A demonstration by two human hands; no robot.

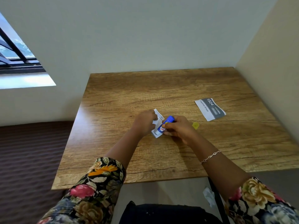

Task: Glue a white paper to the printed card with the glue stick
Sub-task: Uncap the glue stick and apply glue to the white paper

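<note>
A small white paper (pixel 158 114) with printed lines lies at the middle of the wooden table (pixel 161 88). My left hand (pixel 144 122) presses it down, fingers curled over its left edge. A blue glue stick (pixel 165 124) lies tilted across the paper, white end pointing down-left, and my right hand (pixel 178 129) grips it. Its yellow cap (pixel 195 125) sits on the table just right of my right hand. A printed card (pixel 210 109), grey and white with "1524", lies apart at the right of the table.
The table stands in a corner, with walls behind it and at its right. A window (pixel 14 50) is at the left, above a dark ribbed surface (pixel 29 159). A crumpled white scrap (pixel 208 196) lies on the floor below the table's front edge.
</note>
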